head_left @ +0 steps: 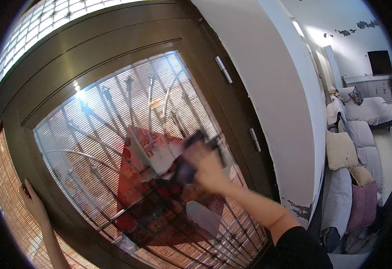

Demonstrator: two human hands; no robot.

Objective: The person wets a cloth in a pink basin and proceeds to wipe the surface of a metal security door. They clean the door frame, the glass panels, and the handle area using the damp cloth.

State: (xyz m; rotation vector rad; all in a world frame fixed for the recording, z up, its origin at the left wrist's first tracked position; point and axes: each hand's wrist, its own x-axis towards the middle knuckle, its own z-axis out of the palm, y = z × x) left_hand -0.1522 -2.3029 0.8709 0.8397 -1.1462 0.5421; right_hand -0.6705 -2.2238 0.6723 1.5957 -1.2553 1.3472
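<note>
At door glass (115,134), dark cloth (191,154) is gripped in closed right hand (207,168), pressed on pane by red poster (155,197); left hand (34,204) laid flat, open, on frame (21,148).

This is a home. A dark-framed door (115,89) with a glass pane and metal grille stands at the entrance. Beyond it, a living room holds a covered sofa (366,152), cushions (340,150) and a television (379,62).
</note>
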